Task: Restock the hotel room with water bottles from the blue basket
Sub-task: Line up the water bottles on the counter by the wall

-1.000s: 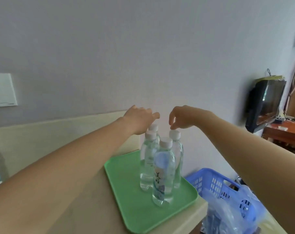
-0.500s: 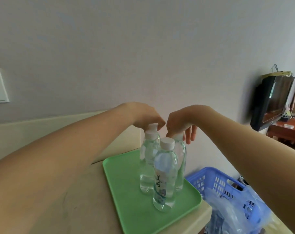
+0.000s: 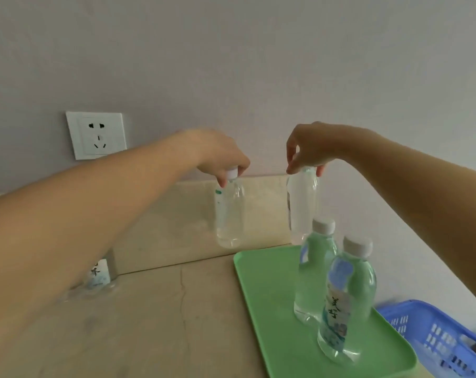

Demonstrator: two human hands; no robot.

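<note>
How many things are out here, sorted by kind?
Water bottles: 5 (bottle held at left, bottle held at right, rear tray bottle, front tray bottle, half-hidden bottle at far left)
Green tray: 1
Blue basket: 1
Wall socket: 1
Total: 8

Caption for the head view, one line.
Left hand holds the left bottle aloft by its top, right hand the right bottle; two more bottles stand on the green tray.
</note>
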